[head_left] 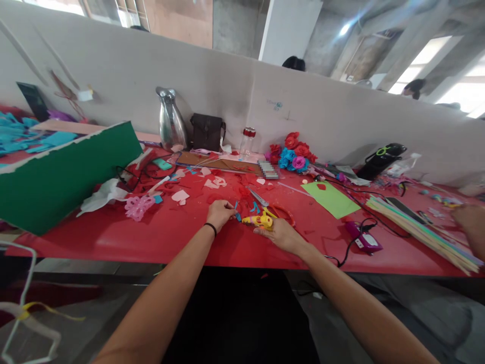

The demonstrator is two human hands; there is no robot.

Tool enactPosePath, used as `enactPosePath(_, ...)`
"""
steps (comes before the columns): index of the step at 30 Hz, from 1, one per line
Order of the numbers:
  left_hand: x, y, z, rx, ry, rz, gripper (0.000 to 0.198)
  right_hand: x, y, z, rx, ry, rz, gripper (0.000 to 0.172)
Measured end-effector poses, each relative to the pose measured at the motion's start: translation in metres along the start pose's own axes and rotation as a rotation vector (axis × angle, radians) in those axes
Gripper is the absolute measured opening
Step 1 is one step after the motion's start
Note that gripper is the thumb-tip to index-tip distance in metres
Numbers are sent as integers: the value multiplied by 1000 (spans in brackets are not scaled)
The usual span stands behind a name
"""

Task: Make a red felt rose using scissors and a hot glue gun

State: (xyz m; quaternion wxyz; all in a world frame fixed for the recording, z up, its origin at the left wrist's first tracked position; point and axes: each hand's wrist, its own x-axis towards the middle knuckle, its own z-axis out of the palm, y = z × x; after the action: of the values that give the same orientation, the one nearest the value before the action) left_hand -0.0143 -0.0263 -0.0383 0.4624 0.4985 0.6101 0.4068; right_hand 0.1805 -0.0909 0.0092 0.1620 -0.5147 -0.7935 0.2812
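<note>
My left hand [219, 215] is closed in a pinch on a small blue piece [238, 215], which looks like cut paper or foam. Opposite it, my right hand [283, 235] grips a yellow glue gun [258, 221], its nozzle pointing left and close to the blue piece. Just beyond the glue gun lie scissors [257, 196] with their blades towards the back. Small blue scraps [255, 208] rest beside them. Part of the glue gun's handle is hidden by my right hand.
A green board [76, 177] stands at the left, near a pink lacy piece [139, 207]. Paper flowers [297, 154], a metal jug [171, 121] and a glass jar [247, 143] line the back. Right are a purple power box [364, 237], bundled strips [420, 232] and another person's hand [470, 225].
</note>
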Motion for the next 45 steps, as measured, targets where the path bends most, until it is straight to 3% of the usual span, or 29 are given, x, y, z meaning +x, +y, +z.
enactPosePath(8, 2, -1, -1, 8, -8, -3, 15, -3, -8, -13, 22, 28, -33, 41)
enactPosePath(20, 5, -6, 0, -2, 12, 18, 15, 15, -2, 5, -17, 70, 12, 35)
enactPosePath(25, 2, -4, -1, -58, -5, 24, 16, -1, -6, -11, -7, -22, 45, 38)
enactPosePath(28, -3, -1, -1, -105, -14, 41, 16, -14, 4, -30, 20, -50, 37, 41)
enactPosePath(30, -8, -1, -3, -132, -11, 65, 14, -21, 20, -43, -27, 45, 91, 44)
enactPosePath(33, -14, -2, -9, -202, 18, 124, 15, -22, 51, -55, -281, 202, 292, 40)
enactPosePath(35, -17, -3, -14, -370, 47, 193, 18, -19, 71, -56, -455, 272, 385, 32)
enactPosePath(38, -17, -5, -20, -545, 76, 217, 26, -13, 90, -53, -518, 350, 468, 36)
enactPosePath(42, -16, -4, -24, -610, 77, 184, 30, -10, 86, -46, -536, 419, 553, 44)
enactPosePath(45, -15, -4, -23, -594, 42, 182, 30, -4, 57, -41, -556, 548, 436, 49)
